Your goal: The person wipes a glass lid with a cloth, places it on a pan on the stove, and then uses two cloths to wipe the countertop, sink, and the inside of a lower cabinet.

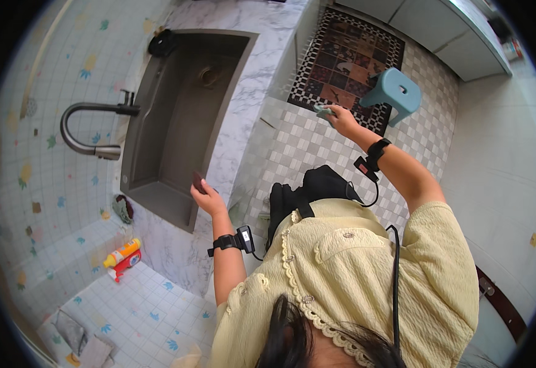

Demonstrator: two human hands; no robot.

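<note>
My left hand [209, 197] is over the near right rim of the grey kitchen sink [180, 119]. Between its fingers is a small dark maroon piece [198, 182], possibly cloth; my hand covers part of it. Out to the right, above the tiled floor, my right hand [340, 118] grips a crumpled pale-green cloth [324, 111]. A black strap with a small wired device is on each wrist. From the sink's left edge rises a pull-down faucet [93, 108], its spout curving away from the bowl.
A blue plastic stool [394, 92] stands by a patterned floor mat [341, 64]. Marble-look counter [245, 101] borders the sink. A bunched green-and-maroon cloth [123, 208] lies at the sink's corner. On the tiled ledge are a yellow bottle [123, 251] and a red spray bottle [129, 263].
</note>
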